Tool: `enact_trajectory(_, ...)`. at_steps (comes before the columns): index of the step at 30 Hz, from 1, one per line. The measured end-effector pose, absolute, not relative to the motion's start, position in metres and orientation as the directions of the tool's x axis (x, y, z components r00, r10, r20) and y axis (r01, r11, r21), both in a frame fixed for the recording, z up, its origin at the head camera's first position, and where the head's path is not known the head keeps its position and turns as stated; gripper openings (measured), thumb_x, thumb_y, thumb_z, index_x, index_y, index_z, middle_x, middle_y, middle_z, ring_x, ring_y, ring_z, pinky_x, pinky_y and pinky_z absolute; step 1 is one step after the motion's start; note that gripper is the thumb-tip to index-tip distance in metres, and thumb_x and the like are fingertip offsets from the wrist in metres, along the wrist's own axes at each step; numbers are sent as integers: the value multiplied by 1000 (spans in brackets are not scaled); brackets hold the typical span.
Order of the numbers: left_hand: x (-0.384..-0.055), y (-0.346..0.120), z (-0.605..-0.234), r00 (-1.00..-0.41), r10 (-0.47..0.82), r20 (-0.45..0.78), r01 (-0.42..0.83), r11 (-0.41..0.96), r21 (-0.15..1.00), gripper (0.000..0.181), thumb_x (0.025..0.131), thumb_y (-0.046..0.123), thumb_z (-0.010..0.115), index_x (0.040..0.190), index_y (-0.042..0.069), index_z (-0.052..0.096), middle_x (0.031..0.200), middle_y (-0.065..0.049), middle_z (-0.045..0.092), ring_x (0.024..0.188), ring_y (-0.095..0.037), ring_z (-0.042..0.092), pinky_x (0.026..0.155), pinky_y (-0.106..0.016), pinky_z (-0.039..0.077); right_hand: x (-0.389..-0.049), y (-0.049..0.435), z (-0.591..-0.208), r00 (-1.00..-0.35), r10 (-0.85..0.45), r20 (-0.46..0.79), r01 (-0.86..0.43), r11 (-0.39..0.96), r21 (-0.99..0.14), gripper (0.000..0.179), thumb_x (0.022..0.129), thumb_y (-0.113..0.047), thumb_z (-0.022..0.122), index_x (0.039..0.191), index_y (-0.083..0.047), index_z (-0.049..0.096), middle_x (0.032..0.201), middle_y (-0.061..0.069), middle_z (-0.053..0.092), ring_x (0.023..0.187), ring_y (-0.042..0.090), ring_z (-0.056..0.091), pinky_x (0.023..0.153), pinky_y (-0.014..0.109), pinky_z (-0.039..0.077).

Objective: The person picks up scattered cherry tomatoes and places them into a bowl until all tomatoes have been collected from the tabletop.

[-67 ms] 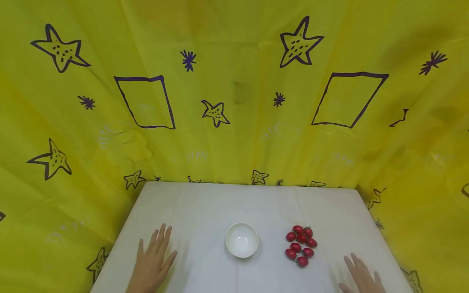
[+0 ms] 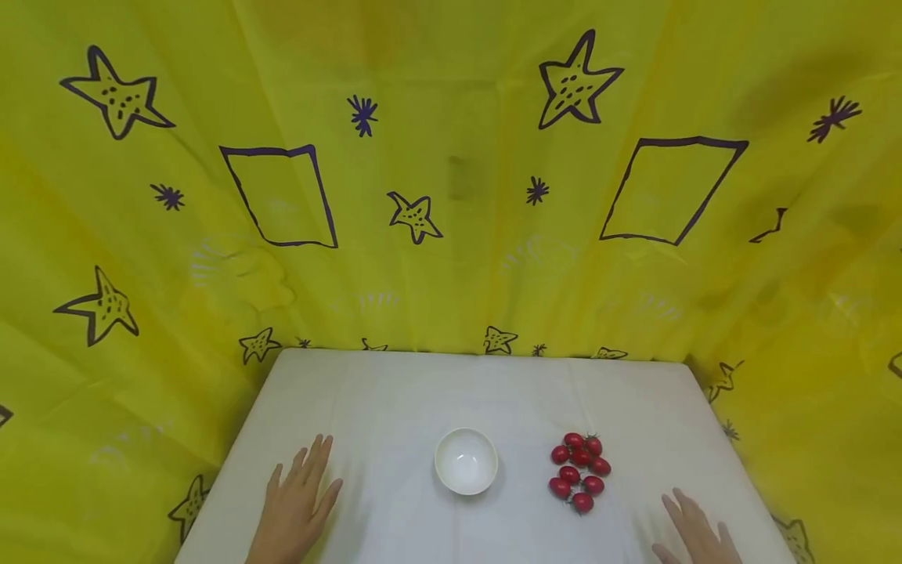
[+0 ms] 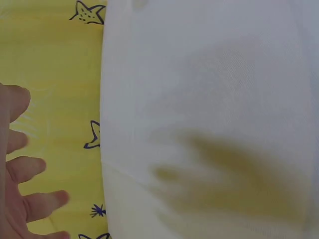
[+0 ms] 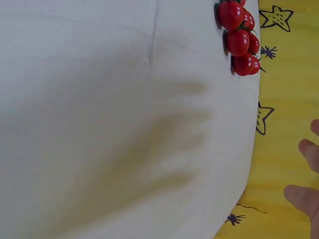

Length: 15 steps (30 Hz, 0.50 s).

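A small white bowl (image 2: 466,462) stands in the middle of the white table (image 2: 395,392), with nothing in its white inside. To its right lies a cluster of several red cherry tomatoes (image 2: 581,457), some with green stems. My left hand (image 2: 292,505) is left of the bowl, over the table, fingers spread and holding nothing. Over the right front part of the table, my right hand (image 2: 696,533) has its fingers extended, apart from the tomatoes. Its lower part falls outside the head view. Each wrist view shows a hand's shadow on the cloth.
A yellow curtain (image 2: 451,274) with dark starfish and square outlines hangs behind the table and along both sides. The table's far edge meets this curtain.
The left hand has shifted very slightly right and down in the head view. Bowl, tomatoes and right hand stay in place.
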<state>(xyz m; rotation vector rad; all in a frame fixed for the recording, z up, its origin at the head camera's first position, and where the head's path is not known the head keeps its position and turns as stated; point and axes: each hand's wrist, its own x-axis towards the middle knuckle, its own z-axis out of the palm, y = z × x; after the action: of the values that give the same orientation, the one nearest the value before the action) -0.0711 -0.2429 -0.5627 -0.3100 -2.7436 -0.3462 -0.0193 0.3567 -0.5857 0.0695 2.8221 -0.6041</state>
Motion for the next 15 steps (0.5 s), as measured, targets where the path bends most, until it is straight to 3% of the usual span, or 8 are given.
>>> enact_trajectory(2, -70, -238, -561, -914, 145, 378, 252, 935, 250, 63, 97, 29, 72, 153, 7, 51, 149, -18, 62, 124, -42, 66, 97, -77, 50, -18, 354, -584, -964, -7, -267, 100, 918, -383, 89, 98, -55, 63, 153, 10, 34, 158, 40, 30, 141, 61, 31, 119, 85, 4)
enact_trajectory(5, -70, -229, -559, -929, 104, 356, 235, 908, 347, 56, 98, 24, 71, 149, 5, 56, 143, -18, 66, 120, -41, 69, 95, -78, 52, -15, 347, -583, -951, 21, -310, 138, 923, -360, 86, 101, -58, 57, 154, 6, 37, 158, 36, 36, 142, 59, 37, 117, 82, 20)
enact_trajectory(11, -70, -210, -560, -985, 0, 173, 100, 817, 568, 49, 106, 29, 62, 150, 7, 55, 146, -18, 63, 126, -43, 66, 104, -67, 56, -5, 332, -581, -882, 141, -449, 331, 864, -379, 96, 99, -78, 39, 162, -7, 27, 164, 27, 34, 146, 62, 25, 118, 81, 26)
enact_trajectory(15, -71, -201, -565, -995, -71, 66, -9, 748, 664, 50, 109, 34, 56, 152, 10, 52, 151, -16, 60, 128, -42, 65, 106, -64, 56, 0, 322, -581, -840, 203, -504, 434, 808, -398, 102, 93, -86, 33, 164, -13, 24, 163, 26, 35, 146, 60, 27, 114, 79, 35)
